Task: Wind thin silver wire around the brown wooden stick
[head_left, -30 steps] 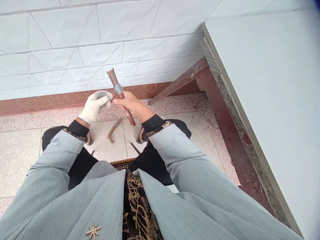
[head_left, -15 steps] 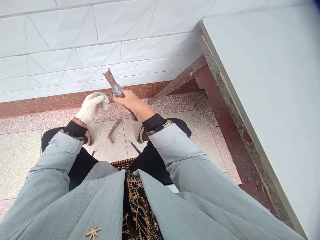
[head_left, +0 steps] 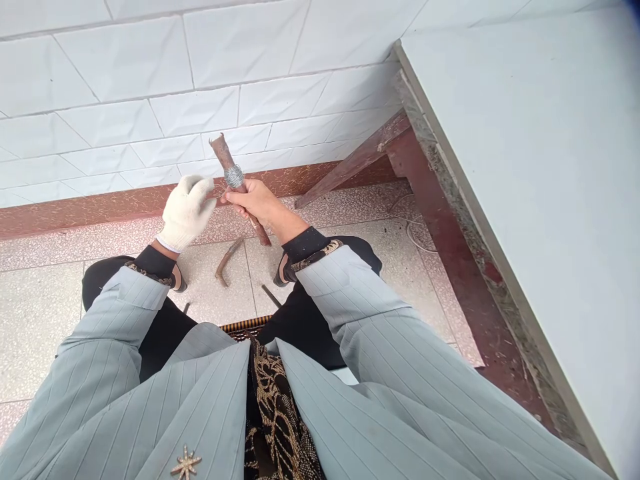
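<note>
My bare right hand [head_left: 257, 202] is wrapped round a brown wooden stick [head_left: 221, 151], which is tilted with its ragged end up and to the left. Thin silvery wire [head_left: 234, 176] is coiled many times round the stick just above my thumb. A loose, thin loop of the wire leads left from the coil. At its other side my left hand [head_left: 187, 212], in a white knitted glove, has its fingers bent together and pinches the wire; the exact grip is partly hidden.
A short bent stick [head_left: 229, 262] lies on the tiled floor between my feet, with a dark rod [head_left: 271, 296] nearby. A white-topped table [head_left: 525, 147] with red-brown legs stands at the right. Behind it is a pale cable [head_left: 417, 233]. A white tiled wall [head_left: 135, 60] rises ahead.
My left hand has turned and shifted slightly up, so the back of the glove faces me more. The stick has tilted a little; my right hand keeps its hold.
</note>
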`<state>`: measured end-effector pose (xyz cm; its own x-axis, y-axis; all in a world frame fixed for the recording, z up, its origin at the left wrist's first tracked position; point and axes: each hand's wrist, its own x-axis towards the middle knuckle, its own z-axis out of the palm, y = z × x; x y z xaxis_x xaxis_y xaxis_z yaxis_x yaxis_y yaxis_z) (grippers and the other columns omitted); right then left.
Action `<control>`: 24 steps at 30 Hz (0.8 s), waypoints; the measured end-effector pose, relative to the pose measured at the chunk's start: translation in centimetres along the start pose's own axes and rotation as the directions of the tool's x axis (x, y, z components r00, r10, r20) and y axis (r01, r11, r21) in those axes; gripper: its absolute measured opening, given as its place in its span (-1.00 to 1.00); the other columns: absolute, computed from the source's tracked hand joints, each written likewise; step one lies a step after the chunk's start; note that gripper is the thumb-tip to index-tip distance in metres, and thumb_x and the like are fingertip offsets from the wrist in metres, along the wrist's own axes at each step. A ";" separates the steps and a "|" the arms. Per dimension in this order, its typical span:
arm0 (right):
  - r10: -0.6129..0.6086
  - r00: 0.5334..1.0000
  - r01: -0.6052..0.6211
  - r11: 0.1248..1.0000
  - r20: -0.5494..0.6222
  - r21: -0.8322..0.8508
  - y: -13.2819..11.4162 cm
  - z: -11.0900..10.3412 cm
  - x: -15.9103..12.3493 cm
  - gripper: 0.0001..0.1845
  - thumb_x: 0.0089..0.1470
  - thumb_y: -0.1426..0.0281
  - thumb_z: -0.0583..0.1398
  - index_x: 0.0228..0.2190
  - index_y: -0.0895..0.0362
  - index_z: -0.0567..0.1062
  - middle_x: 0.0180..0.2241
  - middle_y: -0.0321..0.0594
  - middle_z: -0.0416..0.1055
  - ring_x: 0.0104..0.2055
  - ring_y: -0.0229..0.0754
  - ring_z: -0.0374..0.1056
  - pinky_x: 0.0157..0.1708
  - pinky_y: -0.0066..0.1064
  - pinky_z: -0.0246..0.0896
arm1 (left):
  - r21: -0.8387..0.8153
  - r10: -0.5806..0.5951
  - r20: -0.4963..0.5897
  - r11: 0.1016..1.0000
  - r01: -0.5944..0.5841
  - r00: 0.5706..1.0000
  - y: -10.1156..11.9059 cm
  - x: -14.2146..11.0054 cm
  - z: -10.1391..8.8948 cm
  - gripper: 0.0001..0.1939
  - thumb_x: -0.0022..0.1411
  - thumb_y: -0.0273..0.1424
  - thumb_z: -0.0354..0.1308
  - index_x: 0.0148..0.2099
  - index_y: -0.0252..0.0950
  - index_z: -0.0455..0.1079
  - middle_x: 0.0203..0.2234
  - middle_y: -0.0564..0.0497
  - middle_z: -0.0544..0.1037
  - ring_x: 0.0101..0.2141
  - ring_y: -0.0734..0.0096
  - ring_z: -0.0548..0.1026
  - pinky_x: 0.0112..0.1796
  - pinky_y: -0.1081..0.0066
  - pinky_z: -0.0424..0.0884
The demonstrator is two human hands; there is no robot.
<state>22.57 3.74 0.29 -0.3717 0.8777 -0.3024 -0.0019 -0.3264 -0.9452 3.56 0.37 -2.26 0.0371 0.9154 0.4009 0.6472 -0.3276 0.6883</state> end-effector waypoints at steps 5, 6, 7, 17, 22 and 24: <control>0.038 0.999 -0.038 0.999 0.003 -0.033 0.6 0.0 0.4 -0.67 0.27 0.60 0.27 -0.48 0.11 0.35 -0.70 -0.46 0.23 -0.71 -0.43 -0.01 -0.74 -0.58 -0.11 | 0.140 0.056 0.137 0.987 -0.075 0.989 0.1 0.3 0.0 -0.91 0.27 -0.34 0.28 -0.16 -0.16 0.50 -0.18 -0.13 0.56 -0.11 0.07 0.49 0.00 0.12 0.40; 0.038 0.999 -0.038 0.999 0.002 -0.029 0.7 -0.1 0.5 -0.68 0.27 0.61 0.26 -0.48 0.12 0.36 -0.68 -0.44 0.27 -0.71 -0.44 -0.01 -0.75 -0.58 -0.10 | 0.153 0.059 0.155 0.985 -0.084 0.986 0.1 0.3 0.0 -0.92 0.30 -0.33 0.25 -0.16 -0.16 0.51 -0.18 -0.13 0.57 -0.12 0.08 0.49 0.00 0.13 0.40; 0.036 0.999 -0.036 0.999 0.001 -0.024 0.8 -0.1 0.5 -0.69 0.28 0.62 0.26 -0.47 0.12 0.37 -0.65 -0.41 0.32 -0.70 -0.44 0.00 -0.75 -0.58 -0.09 | 0.161 0.063 0.169 0.983 -0.090 0.984 0.0 0.4 0.0 -0.91 0.32 -0.33 0.23 -0.15 -0.17 0.51 -0.16 -0.13 0.57 -0.13 0.09 0.49 -0.01 0.13 0.40; 0.025 1.000 -0.025 1.000 0.014 0.007 0.8 -0.2 0.6 -0.72 0.20 0.66 0.30 -0.47 0.16 0.40 -0.50 -0.32 0.50 -0.69 -0.49 0.04 -0.77 -0.60 -0.07 | 0.054 -0.008 0.113 0.999 0.002 0.994 0.1 0.3 0.0 -0.90 0.28 -0.40 0.21 -0.22 -0.19 0.57 -0.19 -0.08 0.61 -0.17 0.20 0.54 -0.07 0.23 0.45; 0.019 1.000 -0.019 1.000 -0.013 0.009 0.9 -0.4 0.8 -0.76 0.23 0.66 0.26 -0.43 0.19 0.42 -0.49 -0.31 0.53 -0.70 -0.50 0.05 -0.78 -0.59 -0.07 | -0.343 -0.293 0.073 0.890 0.300 0.953 0.1 0.5 0.0 -0.91 0.20 -0.44 0.20 -0.27 -0.25 0.54 -0.45 0.05 0.56 -0.41 0.42 0.49 -0.27 0.38 0.44; 0.004 1.000 -0.004 1.000 -0.017 0.012 1.2 -0.6 1.1 -0.76 0.26 0.64 0.24 -0.43 0.18 0.41 -0.48 -0.30 0.54 -0.70 -0.50 0.05 -0.77 -0.60 -0.07 | -0.451 -0.345 0.080 0.824 0.343 0.935 0.0 0.7 0.2 -0.93 0.21 -0.40 0.21 -0.28 -0.25 0.52 -0.51 0.08 0.52 -0.50 0.50 0.44 -0.37 0.43 0.40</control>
<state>22.69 4.49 -1.27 -0.3555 0.8824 -0.3083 -0.0118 -0.3341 -0.9425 3.72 1.02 -2.09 -0.1279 0.9878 0.0888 0.2029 -0.0615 0.9773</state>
